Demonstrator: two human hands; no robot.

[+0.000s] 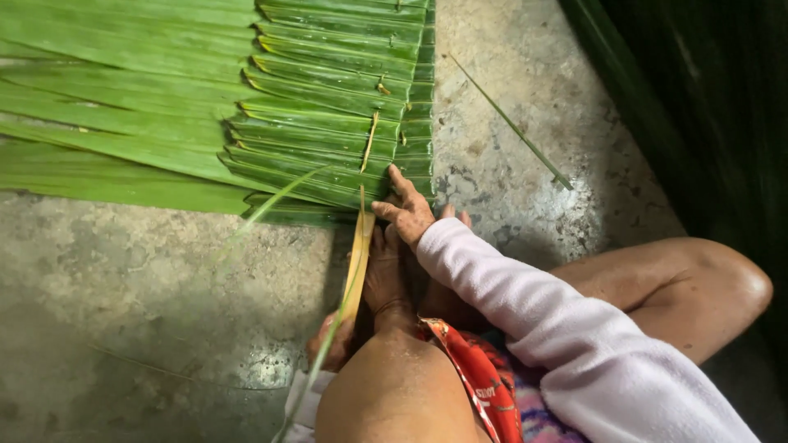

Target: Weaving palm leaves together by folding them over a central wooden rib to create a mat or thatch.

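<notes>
Pressing w/ right hand (408, 212), fingers spread flat on the woven palm-leaf panel (328, 107) edge; left hand (332, 343), below panel, grip closed round yellow leaf strip (358, 262). Leaves look light, bendy; hold near folded edge.

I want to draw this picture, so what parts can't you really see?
- Left hand, head view: mostly hidden behind the knee and the yellow leaf strip; whether its fingers grip the strip is unclear.
- Right hand: rests on the woven green palm leaves; its palm faces down, unseen.
- The palm leaves run off the top and left edges.
- Dark area at right: too dim and blurred to identify.
</notes>
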